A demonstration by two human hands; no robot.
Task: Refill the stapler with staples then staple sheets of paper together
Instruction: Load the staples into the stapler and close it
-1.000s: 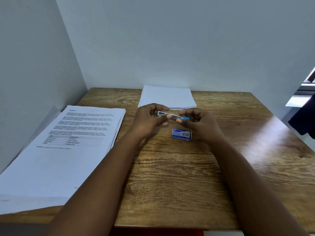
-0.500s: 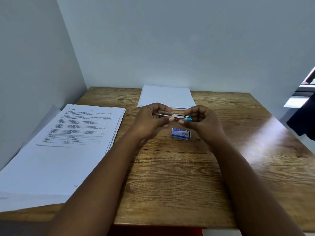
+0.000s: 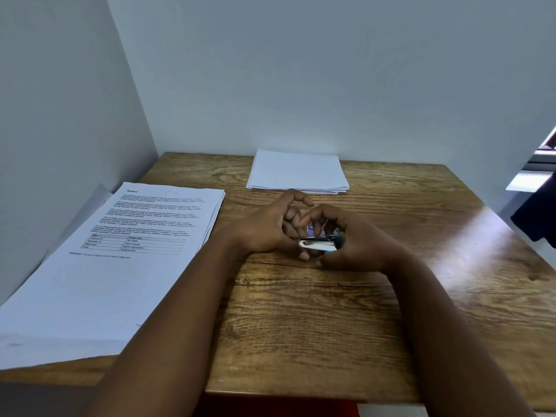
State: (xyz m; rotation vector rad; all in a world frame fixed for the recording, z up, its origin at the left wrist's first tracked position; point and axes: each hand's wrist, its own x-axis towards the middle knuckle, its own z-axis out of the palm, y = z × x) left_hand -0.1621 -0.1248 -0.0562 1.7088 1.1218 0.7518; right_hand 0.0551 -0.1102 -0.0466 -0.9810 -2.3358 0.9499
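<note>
A small stapler [image 3: 319, 245] with a shiny metal top and a blue base lies low over the wooden table [image 3: 301, 311], held between both hands. My left hand [image 3: 267, 228] grips its left end with thumb and fingers. My right hand [image 3: 352, 240] wraps around its right end, the forefinger reaching over the top. A sliver of the blue staple box [image 3: 313, 230] shows just behind the stapler, mostly hidden by my fingers. A stack of printed sheets [image 3: 120, 260] lies at the left.
A neat pile of blank white paper [image 3: 296, 171] sits at the back middle by the wall. Walls close off the left and back sides. A dark cloth [image 3: 538, 218] hangs past the table's right edge.
Both hands have come down with the stapler from above the staple box to just over the table, nearer to me. The box is now mostly covered by my fingers.
</note>
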